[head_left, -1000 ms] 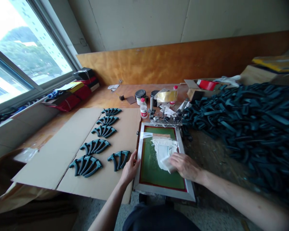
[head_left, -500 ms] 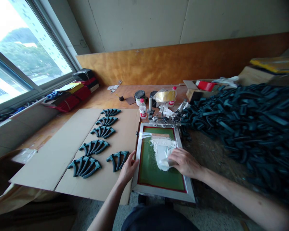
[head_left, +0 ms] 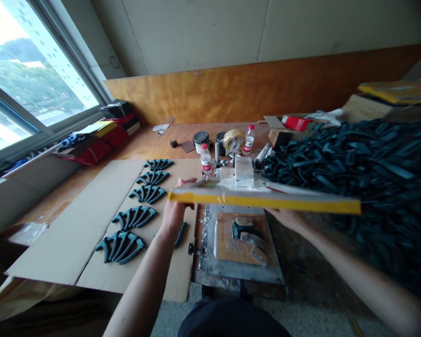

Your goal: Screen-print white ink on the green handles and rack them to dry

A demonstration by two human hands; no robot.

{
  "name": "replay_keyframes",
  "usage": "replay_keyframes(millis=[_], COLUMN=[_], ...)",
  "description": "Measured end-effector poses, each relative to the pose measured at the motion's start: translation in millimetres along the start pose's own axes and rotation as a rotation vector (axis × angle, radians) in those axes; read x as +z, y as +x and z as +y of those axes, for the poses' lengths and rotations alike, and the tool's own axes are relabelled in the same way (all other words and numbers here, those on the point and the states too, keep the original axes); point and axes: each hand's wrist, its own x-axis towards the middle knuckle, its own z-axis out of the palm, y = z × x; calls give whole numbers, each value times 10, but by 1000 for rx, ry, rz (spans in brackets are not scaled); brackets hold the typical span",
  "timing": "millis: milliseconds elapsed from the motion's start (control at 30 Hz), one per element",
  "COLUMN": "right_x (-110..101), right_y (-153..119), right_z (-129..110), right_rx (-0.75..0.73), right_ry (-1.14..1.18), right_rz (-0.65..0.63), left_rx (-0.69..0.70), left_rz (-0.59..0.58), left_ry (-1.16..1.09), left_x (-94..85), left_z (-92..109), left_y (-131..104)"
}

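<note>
A screen-printing frame [head_left: 266, 201] is tilted up with its near edge raised, yellow tape along that edge. My left hand [head_left: 175, 210] is closed around the frame's left side. My right hand [head_left: 284, 217] is just below the raised edge, its fingers mostly hidden. Beneath the frame, a dark green curved handle-like part [head_left: 247, 230] lies among small blocks on a wooden board [head_left: 228, 250], which rests on a metal base plate [head_left: 210, 269]. A whitish block [head_left: 243, 171] shows above the frame edge; what it stands on is unclear.
Rows of similar dark parts [head_left: 121, 245] lie on cardboard [head_left: 70, 224] at left. A large heap of them [head_left: 354, 164] fills the right. Bottles [head_left: 206, 159], a tub [head_left: 200, 142] and a tape roll [head_left: 234, 140] stand behind the frame.
The screen frame has swung up from lying flat, uncovering the board and dark part. My left hand has risen with it. My right hand has left the white thing on the screen.
</note>
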Motion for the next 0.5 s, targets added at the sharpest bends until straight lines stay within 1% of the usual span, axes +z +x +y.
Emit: replay_keyframes(millis=[67,100,167,200,233,267,300,333,367,400,433,467,500], right_x=[264,379,530,563,573,568,559,553,558,576,602,627,638], right_y=[-248,-341,-450,-476,-496,-518,-551,-597,-652,-709,-756,-784,-785], right_z=[-84,-150,-294,-369,-450,-543,-654,-783,-922,-1057,-1169,-1235,-1235], right_rx=[-97,-133,-135,-102,-58,-10,33,55,48,7,-69,-166,-264], right_ry=[-23,-53,-126,-142,-135,-109,-76,-45,-20,-2,18,43,66], right_rz=[-116,-162,-210,-224,-236,-233,-209,-166,-108,-53,-25,-31,-62], left_rx=[61,78,96,75,15,-94,-235,-417,-580,-661,-711,-733,-732], left_rz=[4,15,96,139,143,90,-4,-169,-294,-320,-306,-242,-156], left_ry=[-45,-58,-92,-108,-111,-97,-74,-28,-10,-39,-74,-109,-126], left_x=[110,154,223,253,286,323,365,411,458,498,524,526,495], left_z=[129,158,113,30,-93,-250,-430,-621,-807,-976,-1119,-1234,-1321], left_y=[172,225,218,148,32,-121,-302,-496,-687,-859,-998,-1095,-1147])
